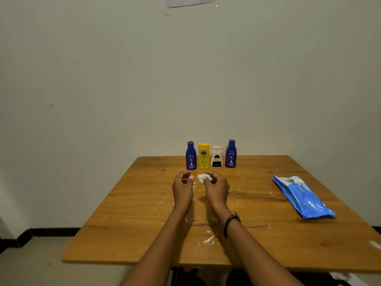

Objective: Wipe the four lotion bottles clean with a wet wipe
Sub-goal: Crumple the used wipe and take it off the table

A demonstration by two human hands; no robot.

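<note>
1. Brown wood makes the tabletop (268, 234). Its near right corner is cut off by the picture edge, and the space under the near edge is too dark to make out.
2. A sheet of paper (189, 1) on the wall is cut off at the top, and I can read no writing on it.
3. My right hand (216, 187) pinches the crumpled white wet wipe (204, 178) between thumb and curled fingers. It is over the middle of the tabletop, just in front of the bottles. My fingers hide part of the wipe.
4. My left hand (182, 186) is just beside it, with the fingers curled toward the thumb. Something pale shows at the fingertips, but I cannot tell whether they hold anything.
5. Four bottles stand upright in a row at the far edge.
   - The left blue bottle (191, 155) reads "NIVEA".
   - The yellow bottle (204, 156) has a dark oval logo, which is too blurred to read.
   - The white bottle (216, 156) has a dark label that I cannot read.
   - The right blue bottle (231, 154) also reads "NIVEA".
6. A blue wipes pack (303, 197) lies flat near the right edge. Its print is too small to read.
7. White smears (208, 239) mark the wood between my forearms.
8. A black cord bracelet (232, 221) sits on my right wrist.
</note>
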